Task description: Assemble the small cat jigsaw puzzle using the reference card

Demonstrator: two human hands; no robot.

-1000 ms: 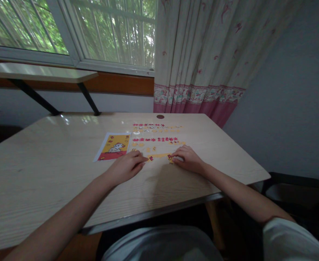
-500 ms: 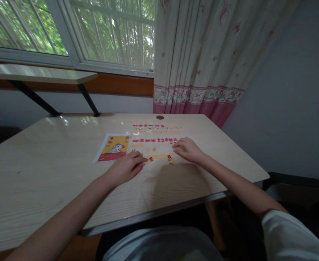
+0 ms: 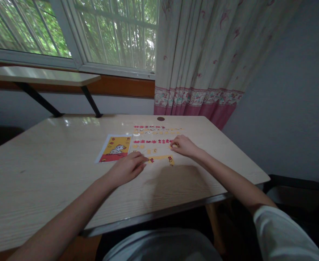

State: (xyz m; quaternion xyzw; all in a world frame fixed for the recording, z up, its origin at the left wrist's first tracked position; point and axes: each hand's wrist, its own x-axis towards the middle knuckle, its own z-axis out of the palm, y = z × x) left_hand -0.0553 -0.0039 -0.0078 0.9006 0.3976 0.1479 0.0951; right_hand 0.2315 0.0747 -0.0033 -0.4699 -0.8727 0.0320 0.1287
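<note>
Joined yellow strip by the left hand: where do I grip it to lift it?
Grip the joined yellow strip at both short ends, coming in low from left and right. It lies flat, long and thin on the table, so a single pinch would likely fold it at the joints.

Bare forearms, short white sleeve (image 3: 281,235) on the right, grey lap.

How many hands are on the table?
2. The left hand rests at the left end of the yellow puzzle strip; the right hand reaches loose pieces just beyond it. No others show.
</note>
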